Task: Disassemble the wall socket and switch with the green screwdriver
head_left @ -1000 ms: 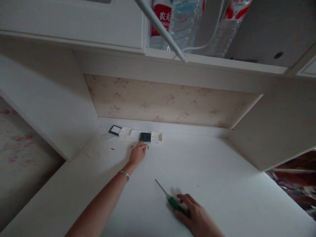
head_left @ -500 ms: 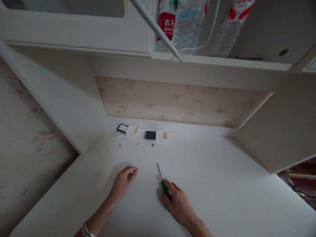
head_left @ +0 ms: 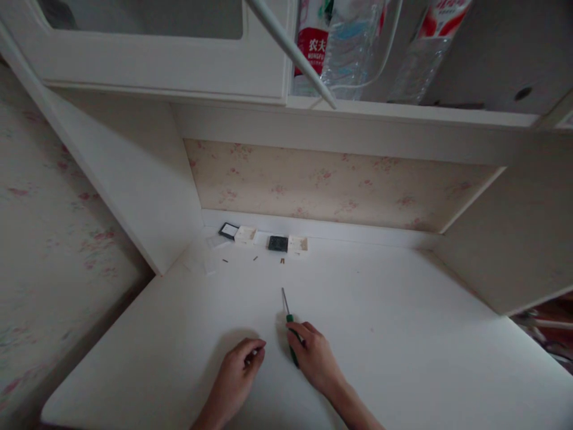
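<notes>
My right hand (head_left: 316, 355) is closed round the green handle of a screwdriver (head_left: 286, 303). Its thin metal shaft points away from me, just over the white desk top. To the left of it, my left hand (head_left: 242, 370) is closed, thumb and fingertips pinched together above the desk. Whatever may be between those fingertips is too small to make out. Towards the back of the desk lie several tiny screws (head_left: 282, 261). Behind them sit a black square switch or socket plate (head_left: 278, 243) and a white square box-like part (head_left: 298, 243).
A dark-framed plate (head_left: 229, 230), another white part (head_left: 246, 234) and clear plastic pieces (head_left: 210, 264) lie at the back left. Overhead, a shelf holds plastic bottles (head_left: 349, 54), and a white lamp-like tube (head_left: 295, 54) hangs down. Side panels (head_left: 129, 173) bound the desk.
My left hand has come nearer to me and to the right, closer to my right hand. My right hand has shifted slightly left with the screwdriver, now more upright in view. The view has turned slightly.
</notes>
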`<state>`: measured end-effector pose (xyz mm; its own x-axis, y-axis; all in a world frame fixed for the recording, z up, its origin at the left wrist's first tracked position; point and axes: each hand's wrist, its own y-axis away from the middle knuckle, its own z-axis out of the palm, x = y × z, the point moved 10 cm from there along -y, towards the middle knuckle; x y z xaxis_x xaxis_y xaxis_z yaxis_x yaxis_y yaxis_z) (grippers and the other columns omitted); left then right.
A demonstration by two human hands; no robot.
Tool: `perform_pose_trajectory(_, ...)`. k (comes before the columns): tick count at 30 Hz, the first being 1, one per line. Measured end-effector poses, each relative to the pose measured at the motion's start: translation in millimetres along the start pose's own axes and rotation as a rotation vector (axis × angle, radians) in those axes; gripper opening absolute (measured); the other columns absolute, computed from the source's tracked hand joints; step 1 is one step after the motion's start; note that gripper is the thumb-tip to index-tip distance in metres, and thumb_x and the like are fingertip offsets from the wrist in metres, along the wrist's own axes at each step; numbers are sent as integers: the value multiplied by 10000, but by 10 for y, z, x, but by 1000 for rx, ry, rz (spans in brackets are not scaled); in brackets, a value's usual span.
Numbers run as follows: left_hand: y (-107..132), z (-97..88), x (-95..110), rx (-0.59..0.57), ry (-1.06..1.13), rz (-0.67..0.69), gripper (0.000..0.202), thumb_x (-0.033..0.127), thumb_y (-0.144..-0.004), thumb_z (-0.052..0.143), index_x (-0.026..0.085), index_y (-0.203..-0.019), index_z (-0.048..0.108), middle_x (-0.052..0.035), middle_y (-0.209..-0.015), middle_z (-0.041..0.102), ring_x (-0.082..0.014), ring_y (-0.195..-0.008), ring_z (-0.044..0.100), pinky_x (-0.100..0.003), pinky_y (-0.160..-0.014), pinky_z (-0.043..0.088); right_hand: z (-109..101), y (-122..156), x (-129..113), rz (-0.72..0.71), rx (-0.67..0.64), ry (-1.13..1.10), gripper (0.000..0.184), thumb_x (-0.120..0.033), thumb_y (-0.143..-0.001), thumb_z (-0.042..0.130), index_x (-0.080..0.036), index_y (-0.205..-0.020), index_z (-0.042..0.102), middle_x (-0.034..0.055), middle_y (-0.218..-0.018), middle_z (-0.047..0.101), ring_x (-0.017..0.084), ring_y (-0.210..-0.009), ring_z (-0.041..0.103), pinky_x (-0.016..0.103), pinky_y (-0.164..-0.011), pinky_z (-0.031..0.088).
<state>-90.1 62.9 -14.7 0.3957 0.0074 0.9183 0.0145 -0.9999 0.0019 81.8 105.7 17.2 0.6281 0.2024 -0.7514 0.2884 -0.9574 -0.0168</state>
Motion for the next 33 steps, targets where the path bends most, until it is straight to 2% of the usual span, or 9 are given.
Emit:
perform_pose_trajectory(6, 44, 0, -24, -1, -26, 23, 248, 368, -883, 525, 227, -992, 698, -59, -963, 700, -184, -877, 653, -259, -808, 514, -321, 102, 337, 53, 133, 93, 381, -385, -958, 364, -206, -1106, 666, 79, -1051, 638, 172, -862, 642, 261, -808, 456)
perform_pose_trajectory(11, 123, 35, 7, 11, -63, 57, 255, 395, -896, 506, 243, -970, 696, -58, -950, 697, -188, -860, 650, -262, -792, 519, -517, 196, 612, 109, 173, 240, 410, -414, -956, 338, -207, -1133, 645, 86, -1079, 626, 183, -839, 647, 290, -798, 464)
perform_pose_trajectory(16, 179, 73, 39, -4, -94, 74, 289, 430, -902, 483, 249, -986, 691, -66, -940, 691, -192, -862, 645, -259, -783, 524, -651, 202, 663, 141, 200, 344, 408, -424, -945, 342, -232, -1139, 644, 76, -1074, 626, 197, -869, 646, 300, -778, 469)
perform_pose_trajectory(22, 208, 55, 83, -6, -89, 84, 320, 455, -903, 467, 235, -959, 692, -72, -914, 690, -192, -838, 643, -251, -746, 529, -707, 219, 695, 157, 209, 373, 391, -403, -937, 363, -226, -1130, 653, 80, -1062, 630, 201, -872, 644, 300, -771, 464)
perform_pose_trajectory(25, 222, 52, 91, -8, -93, 88, 312, 455, -900, 474, 235, -933, 692, -69, -907, 688, -189, -837, 645, -246, -742, 527, -685, 263, 695, 158, 198, 369, 386, -402, -937, 371, -221, -1123, 656, 84, -1052, 629, 205, -876, 645, 301, -773, 462)
perform_pose_trajectory(28, 218, 52, 86, 7, -84, 90, 319, 477, -888, 483, 236, -908, 691, -72, -913, 690, -194, -848, 647, -256, -771, 527, -560, 286, 565, 128, 163, 299, 376, -387, -945, 373, -213, -1110, 663, 90, -1045, 631, 200, -887, 644, 295, -796, 461)
perform_pose_trajectory(30, 192, 42, 60, 30, -56, 66, 354, 512, -876, 482, 229, -938, 686, -77, -928, 691, -197, -846, 648, -270, -784, 529, -394, 280, 379, 94, 123, 219, 363, -371, -949, 381, -211, -1114, 661, 89, -1044, 633, 191, -893, 642, 284, -818, 460)
perform_pose_trajectory(33, 132, -12, -44, 83, 17, -53, 484, 575, -859, 457, 190, -1097, 629, -95, -1017, 679, -198, -840, 658, -287, -759, 544, -64, 253, -32, 25, 41, 91, 341, -332, -951, 394, -224, -1169, 633, 81, -1105, 621, 178, -931, 635, 268, -866, 454)
